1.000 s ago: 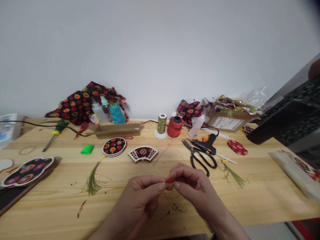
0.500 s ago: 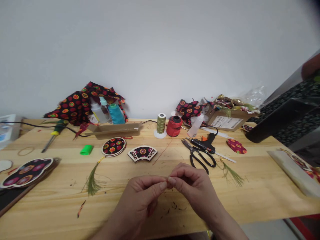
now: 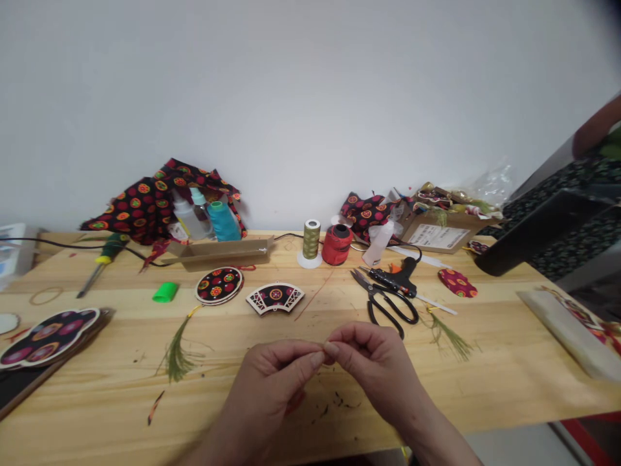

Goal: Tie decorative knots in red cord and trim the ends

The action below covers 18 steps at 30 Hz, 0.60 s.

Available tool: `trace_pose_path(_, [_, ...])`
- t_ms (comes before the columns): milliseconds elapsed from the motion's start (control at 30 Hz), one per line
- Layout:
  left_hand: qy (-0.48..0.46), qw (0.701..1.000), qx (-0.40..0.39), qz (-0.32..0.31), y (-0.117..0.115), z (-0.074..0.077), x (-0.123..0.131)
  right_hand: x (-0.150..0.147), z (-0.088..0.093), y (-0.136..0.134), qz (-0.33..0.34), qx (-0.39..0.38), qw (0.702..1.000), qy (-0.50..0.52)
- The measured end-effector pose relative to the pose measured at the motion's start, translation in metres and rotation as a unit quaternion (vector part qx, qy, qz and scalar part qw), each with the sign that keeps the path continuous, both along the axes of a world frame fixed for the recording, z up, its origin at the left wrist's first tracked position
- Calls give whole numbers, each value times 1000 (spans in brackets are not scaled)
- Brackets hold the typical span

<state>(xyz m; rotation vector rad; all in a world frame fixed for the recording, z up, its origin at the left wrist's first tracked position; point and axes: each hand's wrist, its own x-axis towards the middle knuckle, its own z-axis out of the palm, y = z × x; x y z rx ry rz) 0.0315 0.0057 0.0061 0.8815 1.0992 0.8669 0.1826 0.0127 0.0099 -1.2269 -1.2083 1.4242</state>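
Note:
Above the front part of the wooden table, my left hand and my right hand meet with thumbs and forefingers pinched together. Whatever lies between these fingertips is too small and hidden to make out. Just beyond them is a fan-shaped wooden piece with patterned fabric in its middle. A thin red thread lies on the table near it, below the red thread spool. To the right of the fan piece are black-handled scissors, their blades apart.
A round fabric-covered piece with a green tassel lies left. A glue gun rests behind the scissors. Further back stand a green thread spool and a cardboard tray. A screwdriver lies far left.
Both hands stay pinched together in nearly the same spot, with only a slight shift of the fingers. The whole view has moved a little; the table things look unmoved.

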Motion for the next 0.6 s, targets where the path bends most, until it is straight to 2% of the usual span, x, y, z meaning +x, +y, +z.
trace_pose_path(233, [78,996,28,-16,3,3,-2,-2,0,-1,7,23,999,-26])
trace_pose_path(433, [77,995,43,-47,3,6,-1,-4,1,1,8,44,998,-48])
trace_pose_path(600, [101,993,31,-43,1,10,-1,-3,2,0,8,52,996,-69])
